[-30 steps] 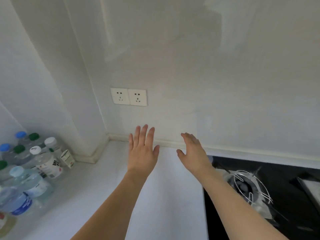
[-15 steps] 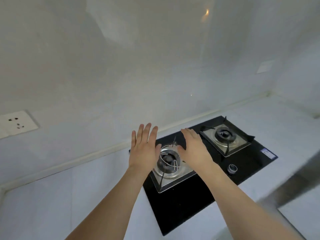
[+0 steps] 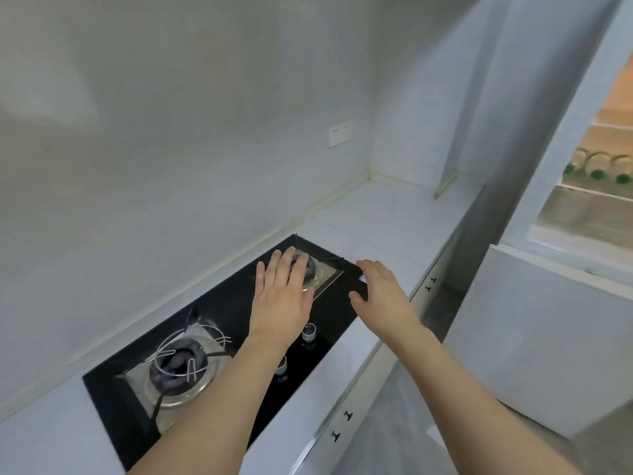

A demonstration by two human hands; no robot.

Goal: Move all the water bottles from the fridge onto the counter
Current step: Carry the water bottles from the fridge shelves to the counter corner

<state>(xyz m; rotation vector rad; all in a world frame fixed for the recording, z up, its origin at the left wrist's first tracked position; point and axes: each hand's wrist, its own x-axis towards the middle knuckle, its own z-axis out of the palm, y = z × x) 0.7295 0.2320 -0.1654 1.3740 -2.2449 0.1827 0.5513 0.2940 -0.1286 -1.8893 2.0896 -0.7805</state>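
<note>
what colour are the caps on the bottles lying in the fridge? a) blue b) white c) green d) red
c: the three bottles lying on the shelf of the open fridge at the right edge show green caps toward the camera, while both the left hand and the right hand are empty above the stove.

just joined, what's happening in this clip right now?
Both hands are empty. The left hand and right hand are held out, fingers straight, above the black glass gas hob set in the white counter. At far right the white fridge stands open, with green-capped clear water bottles lying on a shelf, not yet moved.
</note>
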